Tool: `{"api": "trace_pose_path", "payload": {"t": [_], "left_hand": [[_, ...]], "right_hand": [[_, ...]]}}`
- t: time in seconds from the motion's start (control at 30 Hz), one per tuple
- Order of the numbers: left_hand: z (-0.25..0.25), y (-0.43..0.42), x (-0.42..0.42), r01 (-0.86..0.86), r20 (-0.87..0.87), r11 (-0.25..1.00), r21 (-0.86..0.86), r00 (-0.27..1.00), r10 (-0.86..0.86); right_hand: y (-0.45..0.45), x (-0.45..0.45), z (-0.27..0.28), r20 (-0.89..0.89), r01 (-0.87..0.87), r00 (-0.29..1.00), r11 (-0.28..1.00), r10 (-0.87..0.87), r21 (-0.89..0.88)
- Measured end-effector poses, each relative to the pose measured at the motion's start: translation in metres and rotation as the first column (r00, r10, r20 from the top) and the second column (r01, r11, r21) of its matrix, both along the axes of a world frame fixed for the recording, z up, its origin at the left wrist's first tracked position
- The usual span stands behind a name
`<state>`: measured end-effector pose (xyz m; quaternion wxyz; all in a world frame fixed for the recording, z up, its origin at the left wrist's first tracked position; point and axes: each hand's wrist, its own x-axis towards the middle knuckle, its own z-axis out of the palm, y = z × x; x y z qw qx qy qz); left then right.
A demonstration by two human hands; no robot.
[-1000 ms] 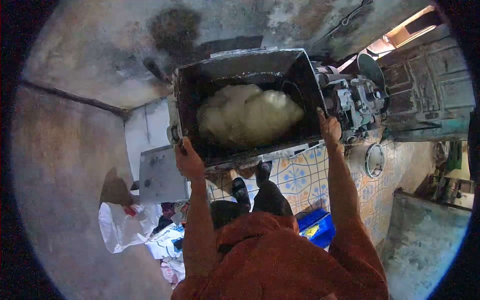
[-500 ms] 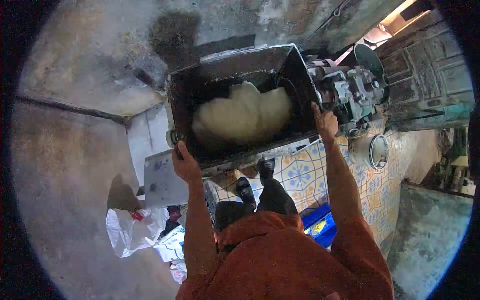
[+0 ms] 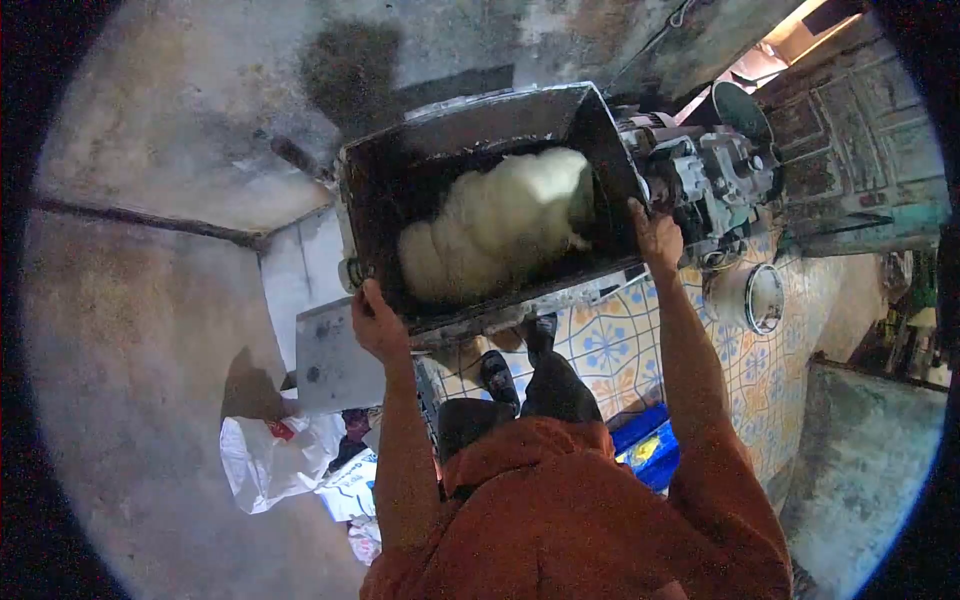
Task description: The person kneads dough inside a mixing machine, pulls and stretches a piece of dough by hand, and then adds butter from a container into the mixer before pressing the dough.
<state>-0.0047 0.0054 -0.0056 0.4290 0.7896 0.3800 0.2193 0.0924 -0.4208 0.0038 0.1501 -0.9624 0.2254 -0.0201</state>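
A large pale mass of dough [image 3: 490,225] lies in the dark metal trough of a dough mixer [image 3: 480,118]. My left hand [image 3: 380,325] is closed at the trough's near left corner, just below a round fitting [image 3: 353,273]. On the right side, my right hand [image 3: 657,238] is closed over the trough's rim, with its thumb side toward the inside. The dough is lumpy and stretched diagonally, higher at the right. Whatever turns it is hidden beneath or behind it.
A motor and gear assembly [image 3: 705,180] stands right of the trough. A metal-rimmed bucket [image 3: 763,299] sits on the patterned tile floor [image 3: 610,340]. White plastic bags [image 3: 275,460] lie at lower left, a blue bag [image 3: 645,450] by my legs. A concrete wall [image 3: 200,110] rises behind.
The dough has turned and changed shape, from a wide, flatter mass to a longer roll raised at the right. Both hands keep their places on the trough.
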Motion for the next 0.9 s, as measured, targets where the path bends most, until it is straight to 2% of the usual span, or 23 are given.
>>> {"api": "trace_pose_path", "payload": {"t": [0.1, 0.13, 0.17, 0.2, 0.27, 0.4, 0.47, 0.57, 0.63, 0.77, 0.8, 0.87, 0.9], "left_hand": [[0.007, -0.003, 0.000, 0.013, 0.058, 0.998, -0.067, 0.998, -0.009], [0.009, -0.004, -0.001, 0.034, 0.073, 0.998, -0.057, 0.997, -0.030], [0.011, -0.004, -0.001, 0.056, 0.088, 0.997, -0.045, 0.995, -0.052], [0.013, -0.005, -0.001, 0.057, 0.087, 0.997, -0.046, 0.995, -0.052], [0.018, -0.007, -0.001, 0.029, -0.022, 0.999, -0.041, 0.999, -0.030], [0.013, -0.005, 0.000, 0.036, -0.002, 0.999, -0.007, 0.999, -0.036], [0.008, -0.004, 0.000, 0.065, 0.086, 0.998, -0.016, 0.994, -0.064], [-0.007, 0.007, 0.001, 0.075, 0.069, 0.997, -0.003, 0.995, -0.075], [-0.006, 0.005, 0.001, 0.059, 0.026, 0.998, -0.004, 0.998, -0.058], [0.005, 0.000, 0.000, 0.023, -0.113, 1.000, 0.016, 0.993, -0.021], [0.007, -0.001, 0.000, 0.028, -0.113, 1.000, 0.013, 0.993, -0.026], [0.012, -0.004, 0.000, 0.074, 0.030, 0.995, -0.074, 0.997, -0.072], [0.011, -0.005, 0.000, 0.082, 0.031, 0.994, -0.076, 0.996, -0.080]], "right_hand": [[-0.004, 0.001, -0.009, -0.017, 0.069, 0.997, 0.995, -0.070, -0.071], [-0.009, 0.000, -0.014, 0.023, 0.021, 1.000, 0.999, -0.022, 0.038], [-0.014, 0.000, -0.021, 0.021, 0.021, 1.000, 0.999, -0.022, 0.038], [-0.017, 0.000, -0.028, 0.027, 0.021, 0.999, 1.000, -0.021, 0.011], [-0.016, 0.002, -0.029, 0.033, 0.019, 0.999, 1.000, -0.019, -0.016], [-0.011, 0.002, -0.027, 0.017, 0.080, 0.997, 0.993, -0.079, -0.089], [-0.014, 0.002, -0.032, 0.045, 0.093, 0.995, 0.991, -0.089, -0.092], [-0.017, 0.006, -0.035, -0.011, 0.023, 1.000, 0.987, -0.025, -0.159], [-0.014, 0.005, -0.028, -0.003, 0.111, 0.994, 0.988, -0.112, -0.104], [-0.008, 0.003, -0.021, 0.011, 0.123, 0.992, 0.986, -0.122, -0.111], [-0.007, 0.002, -0.018, 0.010, 0.109, 0.994, 0.992, -0.109, -0.064], [-0.006, 0.000, -0.008, 0.009, 0.104, 0.995, 0.994, -0.104, -0.021], [-0.008, 0.001, -0.005, -0.052, 0.045, 0.998, 0.999, -0.044, 0.005]]}}
